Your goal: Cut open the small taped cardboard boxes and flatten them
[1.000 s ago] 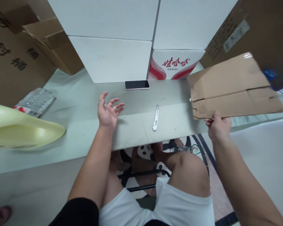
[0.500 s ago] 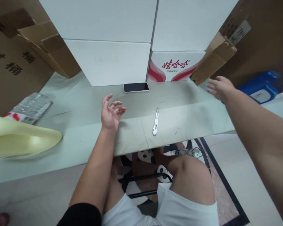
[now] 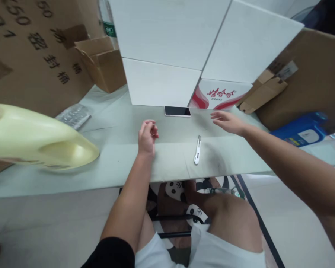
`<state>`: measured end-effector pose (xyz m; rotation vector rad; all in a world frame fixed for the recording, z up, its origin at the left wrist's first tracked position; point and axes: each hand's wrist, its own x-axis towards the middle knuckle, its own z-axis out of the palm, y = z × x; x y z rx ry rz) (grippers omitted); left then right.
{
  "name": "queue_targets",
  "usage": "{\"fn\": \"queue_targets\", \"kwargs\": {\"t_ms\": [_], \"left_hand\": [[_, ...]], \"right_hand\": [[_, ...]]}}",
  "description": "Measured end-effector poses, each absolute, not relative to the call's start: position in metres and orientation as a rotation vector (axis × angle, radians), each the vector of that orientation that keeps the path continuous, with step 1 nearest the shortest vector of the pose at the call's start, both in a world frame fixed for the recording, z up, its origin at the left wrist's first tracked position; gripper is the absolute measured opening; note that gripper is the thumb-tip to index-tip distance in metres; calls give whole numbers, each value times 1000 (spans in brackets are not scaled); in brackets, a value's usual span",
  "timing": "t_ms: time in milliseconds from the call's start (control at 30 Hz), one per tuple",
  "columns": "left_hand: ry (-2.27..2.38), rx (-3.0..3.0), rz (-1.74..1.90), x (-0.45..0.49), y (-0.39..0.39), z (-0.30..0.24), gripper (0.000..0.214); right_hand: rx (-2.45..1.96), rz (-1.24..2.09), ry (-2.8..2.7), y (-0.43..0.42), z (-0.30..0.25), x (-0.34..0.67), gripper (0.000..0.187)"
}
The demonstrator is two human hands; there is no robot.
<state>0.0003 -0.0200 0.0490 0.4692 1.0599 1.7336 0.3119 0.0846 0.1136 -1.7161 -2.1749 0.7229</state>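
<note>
My left hand (image 3: 147, 137) is over the left middle of the table, its fingers curled in loosely and nothing visible in them. Further right, my right hand (image 3: 226, 121) hovers in front of the box with red lettering, fingers stretched out and holding nothing. Between the two hands and closer to the front edge lies a white utility knife (image 3: 197, 150). A phone (image 3: 177, 111) with a dark screen rests at the foot of the white boxes. Neither hand touches the knife or the phone.
White boxes (image 3: 162, 85) are stacked at the back of the cloth-covered table (image 3: 123, 149). A pale yellow plastic object (image 3: 64, 145) juts in from the left, near a silvery crumpled packet (image 3: 75, 115). Cardboard boxes (image 3: 108, 69) flank the stack. A blue container (image 3: 301, 128) is at right.
My right hand has come inward from the right side, away from the small cardboard box. The fingers of my left hand have curled in. The view has turned to the left.
</note>
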Motion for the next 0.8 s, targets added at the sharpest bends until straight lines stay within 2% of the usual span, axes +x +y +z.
{"fn": "queue_targets", "kwargs": {"t_ms": [133, 433, 633, 800], "left_hand": [[1260, 503, 1609, -15, -26, 48, 34], [1156, 568, 1508, -44, -40, 52, 45], [965, 295, 1565, -61, -45, 57, 50], [896, 211, 1554, -71, -33, 58, 56]], "right_hand": [[-1474, 559, -2441, 86, 124, 219, 36], [-932, 459, -2726, 131, 104, -16, 41], [-855, 333, -2627, 179, 101, -153, 26], [-1130, 267, -2547, 207, 111, -211, 24]]}}
